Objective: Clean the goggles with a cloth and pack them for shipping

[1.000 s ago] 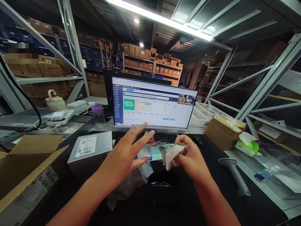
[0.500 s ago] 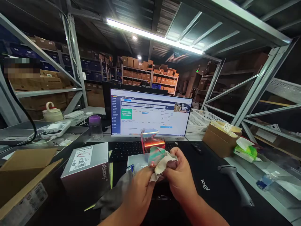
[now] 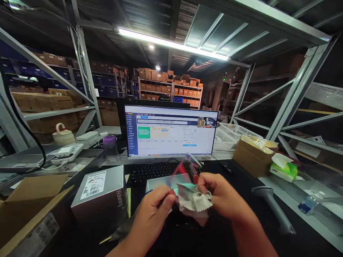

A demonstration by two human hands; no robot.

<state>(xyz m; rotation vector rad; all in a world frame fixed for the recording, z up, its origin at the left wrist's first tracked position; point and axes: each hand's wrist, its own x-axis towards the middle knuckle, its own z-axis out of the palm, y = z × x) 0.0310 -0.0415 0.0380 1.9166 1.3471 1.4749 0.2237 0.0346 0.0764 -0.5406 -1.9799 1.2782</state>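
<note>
The left hand (image 3: 155, 208) and the right hand (image 3: 218, 194) had moved a little apart. Half a second before, they were bunched up close together over a pale cloth with a zigzag edge (image 3: 197, 201). By this moment the cloth hung more loosely between them, so more of it showed.

The red glasses (image 3: 181, 169) had moved too. They stuck up just above the cloth and were so blurry that it was hard to tell the arms from the lenses. The left thumb and finger were pinched tight on a small red bit, which looked like part of the glasses. The right thumb and fingers were curled in and gripped the cloth; whether they held the glasses too, I could not tell. This seemed to mean the glasses were being turned around while the cloth was kept close by, maybe to get at another part of them.

All this was in the air over the middle of the desk (image 3: 246, 184), in front of the black keyboard (image 3: 150, 171). The computer monitor (image 3: 171, 132) stood by the far edge. A silver Wakening box (image 3: 100, 198) sat on the left side, and a grey barcode scanner (image 3: 274, 210) lay near the right edge.
</note>
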